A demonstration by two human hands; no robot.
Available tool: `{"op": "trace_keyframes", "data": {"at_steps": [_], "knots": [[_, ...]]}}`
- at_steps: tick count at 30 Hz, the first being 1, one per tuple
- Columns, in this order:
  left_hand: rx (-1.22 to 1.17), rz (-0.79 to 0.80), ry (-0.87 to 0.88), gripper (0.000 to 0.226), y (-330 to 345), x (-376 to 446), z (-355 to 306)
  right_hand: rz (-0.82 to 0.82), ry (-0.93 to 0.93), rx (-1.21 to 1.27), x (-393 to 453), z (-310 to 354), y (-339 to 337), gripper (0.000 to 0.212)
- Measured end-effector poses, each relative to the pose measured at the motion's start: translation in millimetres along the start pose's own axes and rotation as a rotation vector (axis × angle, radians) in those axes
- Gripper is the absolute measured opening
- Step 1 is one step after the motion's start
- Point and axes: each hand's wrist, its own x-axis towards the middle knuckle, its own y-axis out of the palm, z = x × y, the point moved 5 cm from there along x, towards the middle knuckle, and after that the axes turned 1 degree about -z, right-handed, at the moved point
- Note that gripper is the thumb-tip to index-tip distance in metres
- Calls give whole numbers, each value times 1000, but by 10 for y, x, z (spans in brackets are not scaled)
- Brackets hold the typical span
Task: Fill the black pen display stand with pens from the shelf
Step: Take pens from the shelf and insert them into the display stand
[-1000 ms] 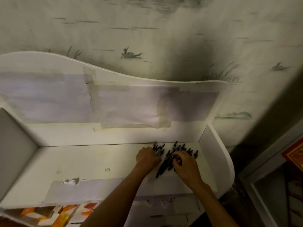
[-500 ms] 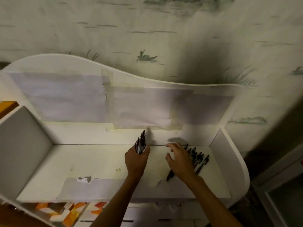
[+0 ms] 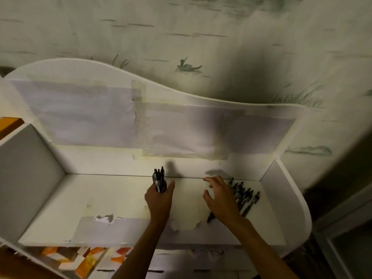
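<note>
- Left hand (image 3: 160,198) is clenched round a bundle of black pens (image 3: 159,180), tips standing upright, near the middle of the white shelf (image 3: 60,208).
- Right hand (image 3: 220,200) is spread wide, fingers apart, nothing in it, hovering toward the shelf's right end.
- Loose pens (image 3: 244,195) lie fanned out flat on the shelf board, just beside and partly under that hand, close to the shelf's right side wall.
- Torn paper (image 3: 104,218) clings along the shelf's front edge.
- The black display stand isn't visible anywhere.

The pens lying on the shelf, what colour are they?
Black, seen in the head view: the pens.
</note>
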Motion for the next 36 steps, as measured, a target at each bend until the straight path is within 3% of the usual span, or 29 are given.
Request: {"op": "trace_keyframes", "data": {"at_steps": [5,10,15,22,30,36], "knots": [[100,57,88,26,67,-10,36,8,6,9,6,78,67,39],[76,74,65,29,86,35,172,21,-2,7,-6,97,97,40],[125,165,62,17,121,53,186,37,2,-20,-17,68,70,41],[142,178,98,11,19,53,181,60,15,-19,-38,93,43,41],[53,126,4,46,-150,110,-113,92,-10,-40,49,264,33,43],[68,218,-92,41,-503,180,-422,115,-41,-4,199,572,112,44]]}}
